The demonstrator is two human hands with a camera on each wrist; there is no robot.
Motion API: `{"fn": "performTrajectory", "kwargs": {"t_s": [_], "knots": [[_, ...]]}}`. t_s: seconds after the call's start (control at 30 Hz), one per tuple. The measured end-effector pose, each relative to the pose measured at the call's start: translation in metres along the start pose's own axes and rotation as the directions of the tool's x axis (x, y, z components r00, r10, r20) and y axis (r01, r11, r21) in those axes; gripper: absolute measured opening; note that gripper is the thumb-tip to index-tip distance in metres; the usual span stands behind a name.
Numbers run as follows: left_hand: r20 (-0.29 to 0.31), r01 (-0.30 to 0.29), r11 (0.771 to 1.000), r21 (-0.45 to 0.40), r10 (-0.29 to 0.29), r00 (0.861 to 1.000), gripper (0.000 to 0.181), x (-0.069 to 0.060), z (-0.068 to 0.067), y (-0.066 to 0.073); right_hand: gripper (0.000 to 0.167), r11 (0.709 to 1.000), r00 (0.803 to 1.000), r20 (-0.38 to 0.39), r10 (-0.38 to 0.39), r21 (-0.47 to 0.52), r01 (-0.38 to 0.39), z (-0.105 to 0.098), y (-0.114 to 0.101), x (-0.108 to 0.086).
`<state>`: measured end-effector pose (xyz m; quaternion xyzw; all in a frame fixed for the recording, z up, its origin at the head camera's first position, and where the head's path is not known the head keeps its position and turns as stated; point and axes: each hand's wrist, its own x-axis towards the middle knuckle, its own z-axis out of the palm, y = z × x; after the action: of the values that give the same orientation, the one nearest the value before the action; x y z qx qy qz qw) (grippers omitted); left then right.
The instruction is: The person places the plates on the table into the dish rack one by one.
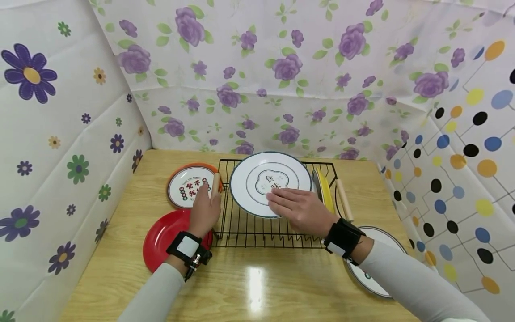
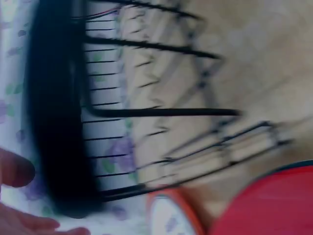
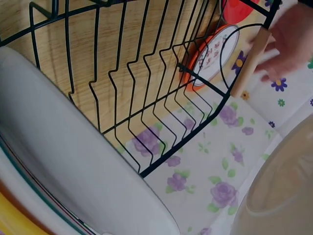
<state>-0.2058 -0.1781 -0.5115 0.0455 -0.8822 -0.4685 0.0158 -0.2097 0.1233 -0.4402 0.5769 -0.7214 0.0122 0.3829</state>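
Above the wire dish rack (image 1: pixel 257 240), my right hand (image 1: pixel 303 210) holds a white plate (image 1: pixel 249 179) with a blue rim and a printed centre. Its fingers lie across the plate's face; the thumb is hidden underneath. In the right wrist view the plate's shaded underside (image 3: pixel 283 196) shows at lower right. My left hand (image 1: pixel 205 212) is beside the rack's left wooden handle (image 1: pixel 215 184). Its fingers look loosely extended in the right wrist view, where the hand (image 3: pixel 288 46) is blurred, and hold nothing.
At the rack's right end stand a yellow plate (image 1: pixel 327 192) and white plates (image 3: pixel 73 147). To the left lie a red plate (image 1: pixel 161 239) and a white printed plate (image 1: pixel 181 188) over an orange one (image 1: pixel 170 179). Another white plate (image 1: pixel 382 286) lies at right, partly under my forearm.
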Motion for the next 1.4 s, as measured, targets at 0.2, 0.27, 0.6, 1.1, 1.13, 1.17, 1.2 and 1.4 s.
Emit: {"fn": "performTrajectory", "kwargs": {"t_s": [0.2,0.27,0.6,1.1,1.13,1.17,1.2,1.4], "knots": [[0.012,0.031,0.980,-0.196,-0.030,0.999,0.070,-0.002,-0.015,0.034,0.046,1.000,1.000,0.018,0.000,-0.017,0.000,0.002,-0.006,0.001],[0.078,0.064,0.950,-0.307,-0.042,0.996,0.069,-0.003,-0.015,0.042,0.046,1.000,1.000,0.029,-0.004,-0.020,0.005,0.003,-0.008,0.001],[0.282,0.270,0.669,-0.692,-0.094,0.955,0.055,0.000,-0.001,0.064,0.049,1.000,0.998,0.053,-0.020,-0.019,0.021,0.012,-0.018,0.001],[0.083,0.198,0.783,-0.590,-0.184,0.979,0.048,0.000,-0.003,0.069,0.081,0.806,0.866,0.366,0.341,0.361,-0.470,-0.024,0.003,0.011],[0.083,0.195,0.784,-0.590,-0.182,0.980,0.049,0.000,-0.004,0.069,0.079,0.756,0.840,0.369,0.399,0.386,-0.528,-0.024,0.006,0.011],[0.085,0.193,0.784,-0.589,-0.178,0.980,0.049,0.000,-0.005,0.070,0.077,0.697,0.808,0.375,0.455,0.414,-0.585,-0.023,0.009,0.011],[0.085,0.191,0.785,-0.589,-0.174,0.981,0.049,0.000,-0.005,0.070,0.076,0.624,0.766,0.390,0.512,0.444,-0.643,-0.022,0.011,0.011],[0.077,0.188,0.765,-0.616,-0.178,0.981,0.045,-0.002,-0.005,0.073,0.073,0.048,0.478,0.517,0.710,0.643,-0.765,-0.005,0.015,0.010]]}}
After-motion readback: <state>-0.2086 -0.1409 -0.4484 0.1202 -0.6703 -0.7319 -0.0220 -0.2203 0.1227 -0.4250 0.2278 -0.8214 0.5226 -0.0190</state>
